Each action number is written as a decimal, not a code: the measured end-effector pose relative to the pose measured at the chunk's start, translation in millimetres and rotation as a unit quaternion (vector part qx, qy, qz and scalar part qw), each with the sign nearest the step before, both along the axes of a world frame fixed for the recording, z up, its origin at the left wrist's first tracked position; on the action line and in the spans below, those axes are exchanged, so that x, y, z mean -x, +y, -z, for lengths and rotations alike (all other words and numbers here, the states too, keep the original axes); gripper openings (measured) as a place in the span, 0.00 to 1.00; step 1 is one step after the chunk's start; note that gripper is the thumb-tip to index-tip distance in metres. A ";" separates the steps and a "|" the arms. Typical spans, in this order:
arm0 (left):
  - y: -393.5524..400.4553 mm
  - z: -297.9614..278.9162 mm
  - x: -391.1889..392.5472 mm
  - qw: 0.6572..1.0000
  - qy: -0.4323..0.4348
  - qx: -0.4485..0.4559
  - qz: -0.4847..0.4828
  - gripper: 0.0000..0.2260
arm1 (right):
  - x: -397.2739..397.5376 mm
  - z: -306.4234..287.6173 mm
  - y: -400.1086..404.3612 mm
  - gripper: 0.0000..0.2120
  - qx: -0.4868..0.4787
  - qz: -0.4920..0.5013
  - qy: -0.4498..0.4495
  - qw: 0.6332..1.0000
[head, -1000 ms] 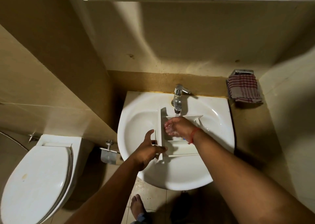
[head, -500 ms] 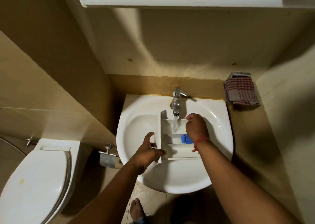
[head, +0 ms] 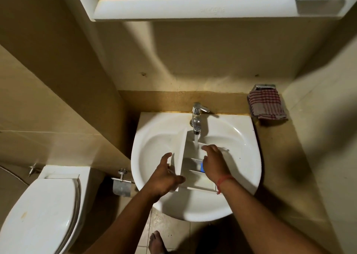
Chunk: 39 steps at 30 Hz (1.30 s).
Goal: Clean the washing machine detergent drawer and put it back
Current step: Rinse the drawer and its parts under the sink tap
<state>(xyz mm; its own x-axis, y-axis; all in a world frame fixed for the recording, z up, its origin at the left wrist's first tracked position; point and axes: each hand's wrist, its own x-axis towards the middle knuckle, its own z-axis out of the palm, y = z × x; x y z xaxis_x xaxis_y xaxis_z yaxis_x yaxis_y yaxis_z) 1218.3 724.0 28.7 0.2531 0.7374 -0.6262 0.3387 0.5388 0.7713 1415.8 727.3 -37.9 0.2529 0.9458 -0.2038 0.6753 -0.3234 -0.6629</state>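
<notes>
- The left hand (head: 166, 176) grips the detergent drawer (head: 190, 165) by its front panel, thumb on the near face and fingers curled over the panel's far side.
- The right hand (head: 213, 162) lies palm-down inside the drawer's compartments, fingers spread loosely and grasping nothing (it seems to be rubbing the plastic).
- The drawer sits in the sink (head: 241, 157) under the tap (head: 196, 118), with running water (head: 195, 141) falling into its far compartment.
- The step in hand looks like the rinse; the drawer is not yet back in the machine, which is out of view.
- The next move probably calls for working each compartment under the stream, including around the blue insert (head: 202, 167), then tipping the water out.
- The panel stands on edge at the left, running away from the person; the drawer's body extends rightward from it.
</notes>
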 end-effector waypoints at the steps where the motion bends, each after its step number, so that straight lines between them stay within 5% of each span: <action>1: -0.1 -0.9 0.4 1.000 0.001 0.000 -0.001 0.40 | 7.3 -5.8 6.7 0.17 0.028 0.026 0.085 0.996; 2: -0.4 -1.7 0.1 1.000 0.001 0.000 -0.002 0.40 | 11.4 -15.9 17.1 0.15 0.054 0.095 0.198 0.974; 4: -1.2 -2.8 0.3 1.000 0.004 0.000 -0.006 0.40 | 16.6 -38.2 37.4 0.12 0.063 0.238 0.440 0.864; 6: -0.9 -3.2 1.3 1.000 0.006 0.003 -0.014 0.41 | 20.2 -51.5 51.8 0.09 0.037 0.279 0.579 0.765; 7: -0.8 -2.9 1.7 1.000 0.008 0.004 -0.018 0.41 | 23.6 -56.0 53.6 0.11 0.051 0.260 0.580 0.770; 9: -1.5 -2.9 1.6 1.000 0.009 0.003 -0.021 0.41 | 35.3 -59.7 50.0 0.14 0.099 0.149 0.497 0.849; 12: -1.9 -2.6 0.2 1.000 0.002 0.003 -0.023 0.40 | 45.1 -37.1 25.5 0.10 0.171 -0.014 0.212 0.962; 14: -1.2 -3.1 -0.7 1.000 0.002 0.006 -0.020 0.40 | 40.6 -18.1 9.1 0.10 0.160 -0.116 0.027 0.980; 17: -0.9 -4.1 -1.4 1.000 0.004 0.012 -0.021 0.41 | 32.5 -12.0 -10.3 0.14 0.186 -0.170 -0.049 0.967; 19: -0.7 -5.9 -1.5 1.000 0.004 0.015 -0.027 0.40 | 29.1 -21.0 -12.3 0.16 0.153 -0.152 -0.048 0.975; 23: -0.8 -11.0 4.9 0.997 0.000 0.017 -0.070 0.35 | 15.2 -34.7 -19.8 0.16 0.023 0.033 0.062 0.997; 31: -2.3 -23.3 23.2 0.985 -0.028 0.032 -0.165 0.32 | 2.0 -25.6 -44.2 0.12 -0.018 0.207 0.161 0.965; 36: -14.1 -29.2 29.0 0.978 -0.043 0.047 -0.200 0.32 | 21.1 -28.3 -55.0 0.09 -0.160 0.296 0.079 0.938; 39: -20.7 -32.1 30.2 0.973 -0.050 0.055 -0.219 0.33 | 23.8 -25.9 -56.6 0.14 -0.151 0.378 0.147 0.902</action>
<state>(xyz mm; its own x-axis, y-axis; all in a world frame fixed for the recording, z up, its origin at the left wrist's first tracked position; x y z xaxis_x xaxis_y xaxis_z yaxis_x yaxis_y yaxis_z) 1188.1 703.3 60.8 -0.0067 0.7179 -0.6961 -0.0151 0.6960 0.7179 1392.0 670.7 -11.9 0.8250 0.5498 -0.1304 0.1175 -0.3926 -0.9122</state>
